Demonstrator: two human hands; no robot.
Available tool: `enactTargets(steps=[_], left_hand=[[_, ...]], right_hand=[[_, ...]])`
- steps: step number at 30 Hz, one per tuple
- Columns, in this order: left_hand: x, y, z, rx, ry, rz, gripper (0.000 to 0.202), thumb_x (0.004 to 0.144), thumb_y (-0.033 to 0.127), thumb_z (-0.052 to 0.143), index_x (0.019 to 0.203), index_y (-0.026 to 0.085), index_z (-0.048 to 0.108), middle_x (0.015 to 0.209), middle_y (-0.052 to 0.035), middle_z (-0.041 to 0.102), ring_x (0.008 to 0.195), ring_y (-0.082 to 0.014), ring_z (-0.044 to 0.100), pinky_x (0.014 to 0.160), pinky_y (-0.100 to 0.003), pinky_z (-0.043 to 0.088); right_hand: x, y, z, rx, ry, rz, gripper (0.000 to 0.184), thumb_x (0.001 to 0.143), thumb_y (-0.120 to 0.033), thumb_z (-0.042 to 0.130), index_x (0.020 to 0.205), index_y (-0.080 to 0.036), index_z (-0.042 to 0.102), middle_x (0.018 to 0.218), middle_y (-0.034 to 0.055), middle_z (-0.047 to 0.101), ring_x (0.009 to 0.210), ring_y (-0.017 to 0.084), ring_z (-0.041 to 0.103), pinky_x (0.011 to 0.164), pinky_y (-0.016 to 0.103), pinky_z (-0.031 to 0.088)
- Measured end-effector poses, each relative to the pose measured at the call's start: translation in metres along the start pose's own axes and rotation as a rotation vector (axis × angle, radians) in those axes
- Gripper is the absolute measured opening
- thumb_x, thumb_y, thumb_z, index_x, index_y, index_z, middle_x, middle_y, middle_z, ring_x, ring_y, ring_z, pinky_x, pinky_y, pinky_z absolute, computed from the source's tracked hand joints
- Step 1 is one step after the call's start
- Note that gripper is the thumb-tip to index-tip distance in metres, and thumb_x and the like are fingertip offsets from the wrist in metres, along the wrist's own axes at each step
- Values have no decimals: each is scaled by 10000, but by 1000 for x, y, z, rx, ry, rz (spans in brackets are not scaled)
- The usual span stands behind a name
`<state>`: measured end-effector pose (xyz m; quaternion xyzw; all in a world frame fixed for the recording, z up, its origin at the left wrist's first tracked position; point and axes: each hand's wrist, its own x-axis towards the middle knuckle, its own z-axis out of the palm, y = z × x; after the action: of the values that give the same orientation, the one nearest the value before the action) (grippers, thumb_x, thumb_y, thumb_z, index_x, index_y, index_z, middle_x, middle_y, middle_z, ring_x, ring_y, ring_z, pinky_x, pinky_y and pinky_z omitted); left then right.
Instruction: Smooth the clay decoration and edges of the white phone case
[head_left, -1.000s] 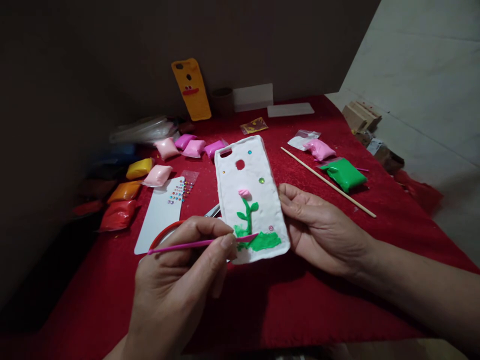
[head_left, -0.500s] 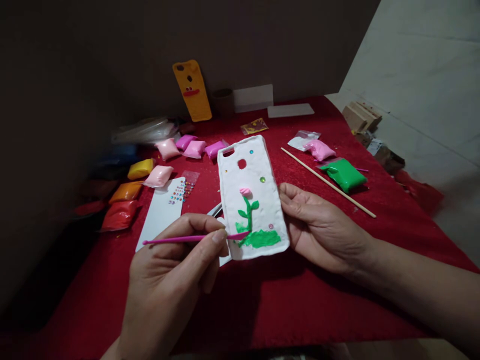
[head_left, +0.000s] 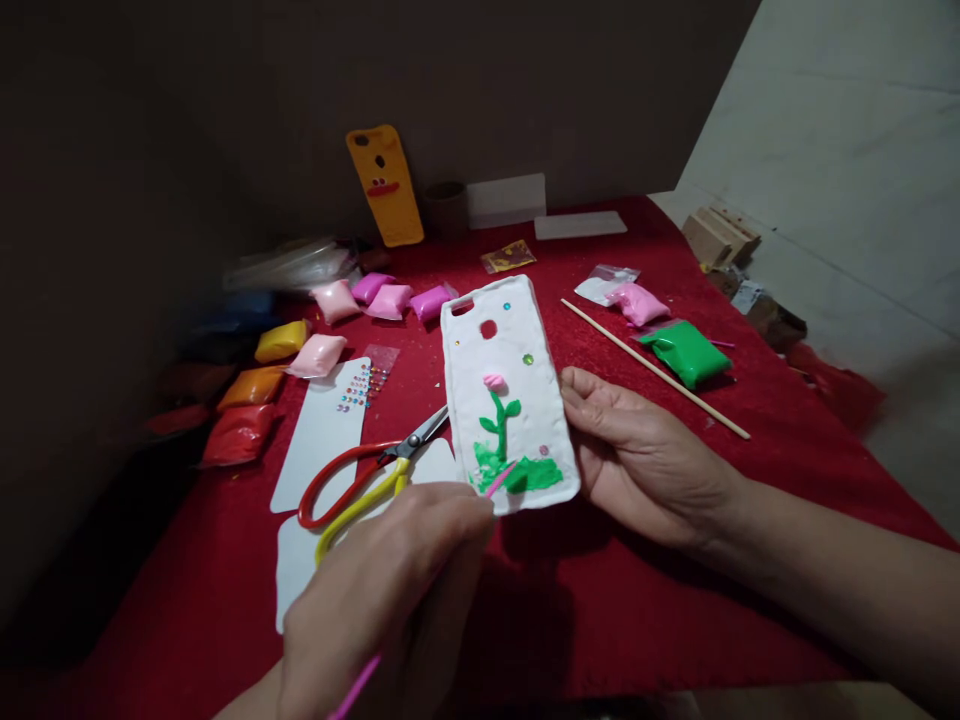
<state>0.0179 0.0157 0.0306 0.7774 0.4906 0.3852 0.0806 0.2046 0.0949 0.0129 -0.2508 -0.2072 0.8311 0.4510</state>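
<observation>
A phone case (head_left: 469, 400) covered in white clay is held tilted up over the table, its right edge pinched by my right hand (head_left: 641, 450). On it are a pink clay flower (head_left: 495, 382), a green stem with leaves (head_left: 500, 425), a green clay patch (head_left: 544, 473) along the bottom and a few small gems. My left hand (head_left: 390, 585) is closed around a thin pink modelling tool (head_left: 501, 480). The tool's tip meets the green clay near the stem's foot; its other end sticks out below my hand. My fingers hide its middle.
Red-and-yellow-handled scissors (head_left: 375, 480) lie behind my left hand, on white boards (head_left: 311, 460). Gem stickers (head_left: 364, 385) and several coloured clay packets (head_left: 319, 355) are at left. A wooden stick (head_left: 652, 368) and a green clay packet (head_left: 688, 352) lie right. A yellow phone case (head_left: 394, 195) leans at the back.
My left hand has moved down and right and turned, swinging the tool from nearly level to a steep slant. The scissors have come into view. My right hand stays almost still.
</observation>
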Motion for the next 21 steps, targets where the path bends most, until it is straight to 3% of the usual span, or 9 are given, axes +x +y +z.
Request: enactTargets(steps=[5,10,14,17,19,21], left_hand=[[2,-5,0,186,-23,268,276,849,34,562,1094,153,602,933,-73,738,851,-142,707,740,-187,557],[2,-11,4,219,-54,290,220,852,38,555,1042,117,634,896,-94,745,806,-157,716,712,-206,572],[-3,-18,4,220,-50,392,349,815,20,584,1157,89,593,969,-125,741,895,-195,710,743,-255,582],[-6,-20,4,262,-23,483,325,809,21,567,1128,49,622,983,-136,740,917,-194,704,781,-256,578],[-9,-19,7,273,-16,495,308,825,36,555,1118,81,639,987,-118,744,911,-188,706,788,-262,578],[-13,-17,12,252,44,394,319,847,56,545,1132,160,644,982,-82,750,880,-184,715,758,-273,586]], right_hand=[[0,0,1,20,10,-8,133,867,-84,546,940,-184,595,702,-27,624,621,96,613,630,206,528],[0,1,2,-1,15,-20,93,854,-107,584,911,-181,588,722,-23,623,638,96,612,641,206,521],[0,1,2,-15,22,-21,103,839,-133,618,914,-192,580,723,-30,617,637,104,608,641,222,512],[0,1,1,-14,13,-16,116,841,-137,615,936,-195,584,730,-27,626,644,110,611,649,230,509],[0,1,1,-17,4,-20,121,837,-133,618,939,-194,590,731,-26,628,643,108,611,652,226,510],[0,1,1,-17,9,-29,116,841,-127,612,936,-192,596,716,-28,623,634,105,608,642,217,510]])
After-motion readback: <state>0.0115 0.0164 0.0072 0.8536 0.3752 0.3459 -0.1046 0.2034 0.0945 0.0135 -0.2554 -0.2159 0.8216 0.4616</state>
